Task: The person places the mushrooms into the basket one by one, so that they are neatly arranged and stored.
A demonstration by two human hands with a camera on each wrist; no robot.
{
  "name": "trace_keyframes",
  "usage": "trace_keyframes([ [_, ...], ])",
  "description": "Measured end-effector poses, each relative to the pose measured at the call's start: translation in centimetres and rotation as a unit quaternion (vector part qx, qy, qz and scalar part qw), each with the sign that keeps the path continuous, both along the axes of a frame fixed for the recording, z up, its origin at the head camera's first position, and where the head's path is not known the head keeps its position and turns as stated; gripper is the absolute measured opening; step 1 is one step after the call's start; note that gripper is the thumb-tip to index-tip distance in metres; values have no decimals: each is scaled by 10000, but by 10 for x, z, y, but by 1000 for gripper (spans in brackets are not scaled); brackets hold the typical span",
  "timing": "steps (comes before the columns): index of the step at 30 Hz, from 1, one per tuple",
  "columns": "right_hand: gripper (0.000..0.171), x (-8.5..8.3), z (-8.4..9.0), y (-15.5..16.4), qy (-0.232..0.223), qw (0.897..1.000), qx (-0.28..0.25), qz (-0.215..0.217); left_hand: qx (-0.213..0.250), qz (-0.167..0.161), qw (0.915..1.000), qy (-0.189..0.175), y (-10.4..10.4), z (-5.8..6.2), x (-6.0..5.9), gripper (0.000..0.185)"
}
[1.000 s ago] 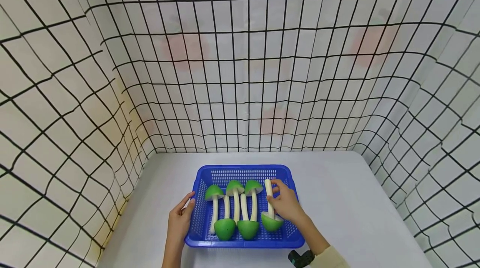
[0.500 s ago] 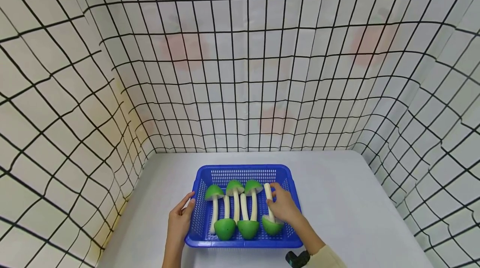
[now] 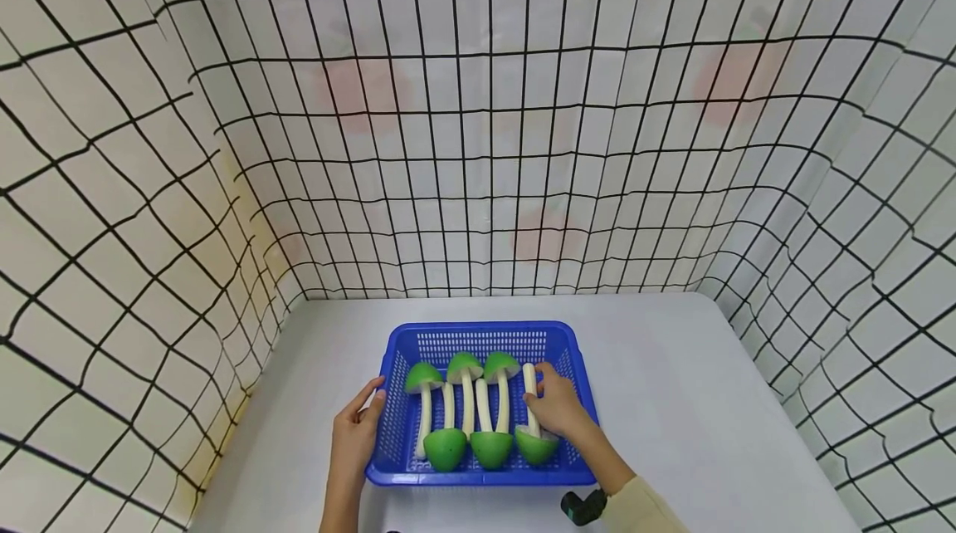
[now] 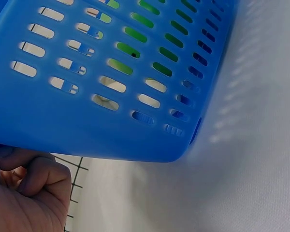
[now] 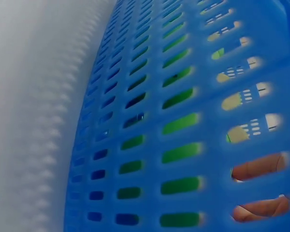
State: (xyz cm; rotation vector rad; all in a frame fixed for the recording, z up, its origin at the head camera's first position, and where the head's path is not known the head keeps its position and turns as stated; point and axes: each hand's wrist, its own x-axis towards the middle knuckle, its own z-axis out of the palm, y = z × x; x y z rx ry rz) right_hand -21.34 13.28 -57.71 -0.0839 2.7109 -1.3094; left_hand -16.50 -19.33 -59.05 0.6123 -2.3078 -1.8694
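My left hand (image 3: 354,433) grips the left rim of the blue slotted basket (image 3: 481,479); in the left wrist view its fingers curl at the rim. Inside the basket, my right hand (image 3: 560,406) pinches the white stem of the rightmost green-capped toy mushroom (image 3: 536,447), whose cap points toward the near side. To its left lie several like mushrooms, caps alternating between far and near, among them a near-facing mushroom (image 3: 491,451) and a far-facing mushroom (image 3: 423,378). In the right wrist view, right-hand fingers (image 5: 258,166) show through the slots; the basket wall hides the rest.
The basket stands on a white table (image 3: 672,400). Black grid netting (image 3: 478,159) in front of pale cloth rises at the back and both sides. A small black device (image 3: 584,508) sits by the right sleeve (image 3: 642,508).
The rightmost mushroom and my right hand have shifted slightly toward the basket's near side, the stem end coming down. My left hand stays at the rim. The head view has tilted a little.
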Motion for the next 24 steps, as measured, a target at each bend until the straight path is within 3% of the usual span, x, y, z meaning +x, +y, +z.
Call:
trace_keyframes([
  [10,55,0,-8,-1,-371,9992,82,142,32,37,10000,17,1,0,0,50],
  [24,53,0,-11,-2,-376,9985,383,112,109,55,9999,48,1,1,0,47],
])
